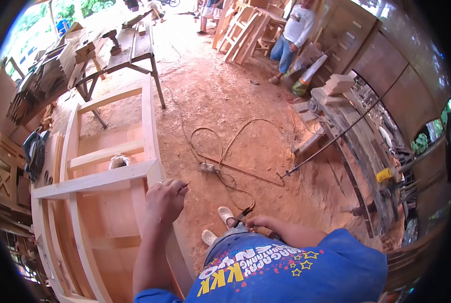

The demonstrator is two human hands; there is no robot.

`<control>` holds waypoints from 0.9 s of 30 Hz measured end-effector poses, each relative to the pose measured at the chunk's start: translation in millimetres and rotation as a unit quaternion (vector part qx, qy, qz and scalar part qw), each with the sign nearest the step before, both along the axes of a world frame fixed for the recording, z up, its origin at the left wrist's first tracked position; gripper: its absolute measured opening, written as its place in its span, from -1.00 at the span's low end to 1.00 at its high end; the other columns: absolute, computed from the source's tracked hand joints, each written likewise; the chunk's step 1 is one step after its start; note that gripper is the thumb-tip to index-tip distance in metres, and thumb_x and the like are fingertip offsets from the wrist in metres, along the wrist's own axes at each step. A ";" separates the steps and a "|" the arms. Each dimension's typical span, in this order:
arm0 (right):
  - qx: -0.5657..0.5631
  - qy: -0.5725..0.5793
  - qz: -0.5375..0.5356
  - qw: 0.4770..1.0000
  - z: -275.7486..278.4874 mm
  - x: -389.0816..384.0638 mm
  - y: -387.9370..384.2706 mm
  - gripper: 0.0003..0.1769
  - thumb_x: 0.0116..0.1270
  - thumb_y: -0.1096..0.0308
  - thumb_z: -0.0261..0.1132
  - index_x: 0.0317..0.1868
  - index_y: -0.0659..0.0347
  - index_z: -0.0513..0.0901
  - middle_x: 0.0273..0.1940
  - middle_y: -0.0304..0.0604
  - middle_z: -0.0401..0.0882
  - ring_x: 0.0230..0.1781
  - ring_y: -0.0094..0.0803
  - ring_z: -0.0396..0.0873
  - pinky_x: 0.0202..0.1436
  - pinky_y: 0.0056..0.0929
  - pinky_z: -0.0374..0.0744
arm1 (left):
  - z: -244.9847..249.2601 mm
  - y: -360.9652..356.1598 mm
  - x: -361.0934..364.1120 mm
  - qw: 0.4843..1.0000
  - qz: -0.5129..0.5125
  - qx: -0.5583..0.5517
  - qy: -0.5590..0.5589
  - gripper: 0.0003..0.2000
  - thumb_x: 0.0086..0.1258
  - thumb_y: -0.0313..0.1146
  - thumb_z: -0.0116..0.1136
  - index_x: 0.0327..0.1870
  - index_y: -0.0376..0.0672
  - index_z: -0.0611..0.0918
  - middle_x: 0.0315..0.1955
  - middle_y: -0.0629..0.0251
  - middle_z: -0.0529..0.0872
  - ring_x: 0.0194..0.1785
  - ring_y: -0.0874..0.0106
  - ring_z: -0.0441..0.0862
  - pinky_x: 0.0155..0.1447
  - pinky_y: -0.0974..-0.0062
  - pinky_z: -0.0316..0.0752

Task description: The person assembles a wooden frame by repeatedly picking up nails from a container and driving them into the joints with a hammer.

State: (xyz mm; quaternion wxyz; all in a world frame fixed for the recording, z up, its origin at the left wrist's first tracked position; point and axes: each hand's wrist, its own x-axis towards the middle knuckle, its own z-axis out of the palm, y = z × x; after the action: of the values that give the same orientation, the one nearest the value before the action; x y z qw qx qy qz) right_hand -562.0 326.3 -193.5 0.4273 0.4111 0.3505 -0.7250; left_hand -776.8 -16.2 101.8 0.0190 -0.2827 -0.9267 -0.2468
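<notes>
My left hand point(165, 201) rests as a closed fist on the right rail of a large pale wooden frame point(96, 179). A thin dark stick-like item point(184, 188), perhaps a nail or pencil, pokes out of the fingers. My right hand point(260, 222) lies low beside my thigh and is closed around a dark hand tool point(242, 217) whose type I cannot tell. Below the hands show my blue printed shirt point(286, 267) and two light shoes point(225, 214) on the dirt floor.
An orange cable point(220, 146) and a power strip point(208, 167) lie on the sawdust floor. A long metal rod point(336, 136) leans on a cluttered bench at right. A work table point(129, 48) with timber stands far left. A person in a white shirt point(298, 25) stands by stacked frames.
</notes>
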 end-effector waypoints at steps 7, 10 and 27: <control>0.067 0.104 0.113 0.986 -7.5 2.6 13.6 -0.81 0.57 0.31 0.31 -0.14 0.30 0.69 -0.37 -0.19 0.70 -0.43 -0.43 0.66 -0.29 -0.41 0.73 | 2.6 -2.4 -2.3 1.000 -0.008 0.009 -0.015 -0.83 0.52 -0.16 0.30 -0.18 -0.02 0.81 -0.21 0.26 0.84 -0.09 0.16 0.79 0.08 0.15 0.60; 0.098 0.118 0.167 0.974 0.5 -2.4 13.3 -0.74 0.58 0.24 0.34 -0.16 0.29 0.76 -0.33 -0.21 0.75 -0.40 -0.44 0.69 -0.23 -0.39 0.73 | -3.3 -4.8 -6.3 1.000 -0.012 0.016 -0.016 -0.82 0.49 -0.15 0.35 -0.13 -0.01 0.83 -0.21 0.27 0.85 -0.09 0.16 0.79 0.09 0.14 0.60; 0.077 0.106 0.228 0.965 17.6 -41.9 -1.6 -0.81 0.61 0.31 0.24 -0.15 0.23 0.68 -0.35 -0.25 0.69 -0.41 -0.48 0.61 -0.25 -0.47 0.60 | 1.6 -7.9 -12.9 0.999 -0.014 0.018 -0.022 -0.79 0.58 -0.13 0.22 -0.14 -0.01 0.79 -0.19 0.25 0.83 -0.10 0.12 0.81 0.01 0.10 0.67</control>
State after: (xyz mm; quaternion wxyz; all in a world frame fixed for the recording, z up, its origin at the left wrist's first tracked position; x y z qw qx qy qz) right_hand -603.9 324.7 -175.9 0.5088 0.2732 0.5331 -0.6184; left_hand -789.7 -24.0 103.4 -0.0003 -0.2899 -0.9182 -0.2698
